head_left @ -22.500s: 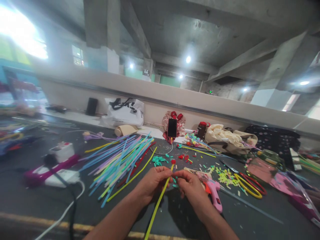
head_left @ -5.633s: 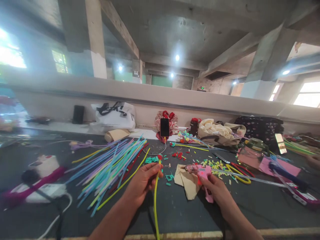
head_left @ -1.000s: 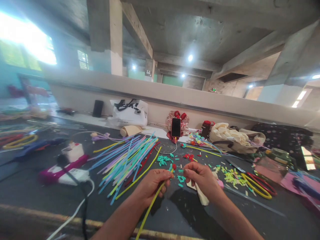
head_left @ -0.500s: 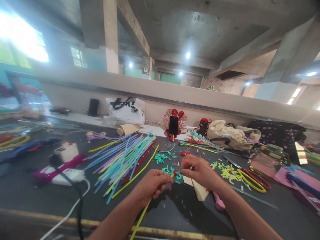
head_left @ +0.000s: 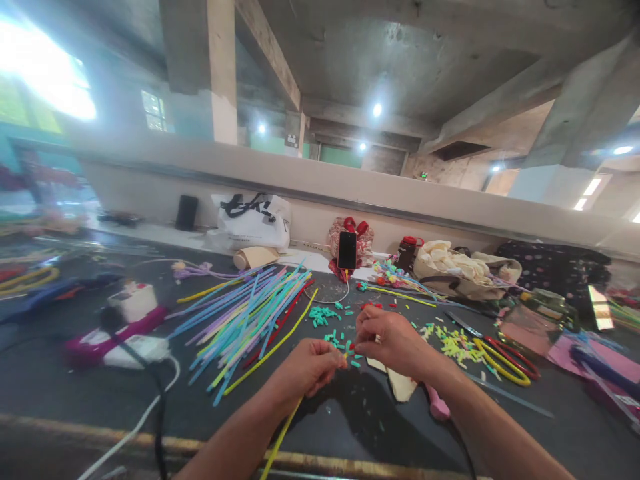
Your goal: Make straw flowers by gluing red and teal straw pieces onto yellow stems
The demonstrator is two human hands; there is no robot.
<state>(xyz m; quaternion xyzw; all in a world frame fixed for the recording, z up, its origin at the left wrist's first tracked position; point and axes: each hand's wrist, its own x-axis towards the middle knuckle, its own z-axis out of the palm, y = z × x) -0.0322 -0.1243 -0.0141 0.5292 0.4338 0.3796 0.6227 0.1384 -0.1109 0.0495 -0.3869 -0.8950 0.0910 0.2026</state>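
Note:
My left hand [head_left: 311, 368] is closed in a pinch on a long yellow stem [head_left: 283, 437], which looks like a chenille stem. Its tip pokes out past my thumb and the rest trails down over the table edge. Just right of that tip, my right hand [head_left: 387, 339] is closed, with a small red piece [head_left: 352, 347] at its fingertips. Teal cut pieces [head_left: 323, 316] lie scattered behind and between the hands. Under my right hand are cream-coloured scraps [head_left: 401, 385] and a pink tool handle [head_left: 438, 404], mostly hidden by the forearm.
Long coloured stems [head_left: 245, 320] are heaped at left, near a power strip [head_left: 120, 347]. Yellow cut pieces [head_left: 457, 345] and scissors [head_left: 505, 360] lie at right, before a glass jar [head_left: 537, 320]. A phone [head_left: 347, 250] stands upright at the back.
My right hand has shifted slightly left, bringing the red piece close to the yellow stem's tip. My left hand stays almost in place, still gripping the stem.

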